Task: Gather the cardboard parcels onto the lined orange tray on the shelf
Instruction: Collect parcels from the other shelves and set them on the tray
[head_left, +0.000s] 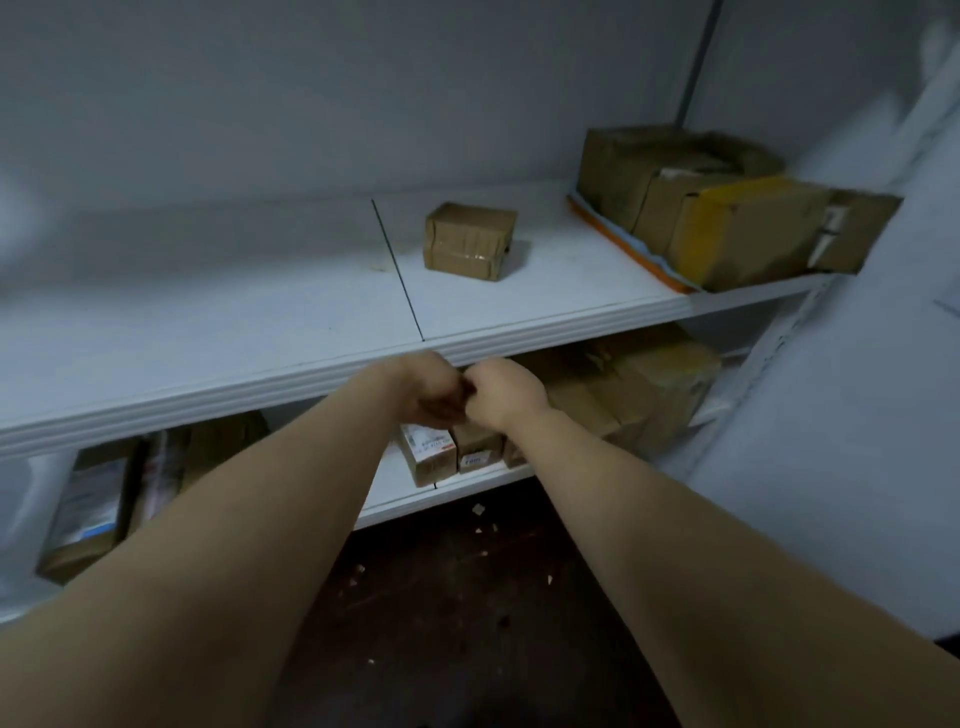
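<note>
far to the left of the hands and lower down, a few wrapped parcels (88, 509) stand on the lower shelf (478, 477), partly hidden behind the left forearm. above them the white upper shelf (208, 322) runs across, its front edge passing just above both hands. the left hand (426, 395) and the right hand (501, 392) are held out in front of and just under that edge. they touch each other, knuckles together and fingers curled inward. the gap between them is dark, so i cannot tell whether they grip anything or are simply closed.

just below the hands, two small labelled boxes (447, 454) stand side by side at the front of the lower shelf. beyond the hands and a little to the right, a single taped parcel (470, 241) sits alone on the upper shelf, well apart from both hands and not on the tray.

further right, at the right end of the same shelf, lies the orange tray (618, 240), with a pale blue lining (644, 248) showing along its near rim. several cardboard parcels (727, 218) are packed on it, touching one another, one with a yellow face.

to the right of the right hand and under the tray, more brown parcels (654, 395) crowd the lower shelf. the dark floor (441, 623) beneath the forearms is dotted with small pale scraps.
</note>
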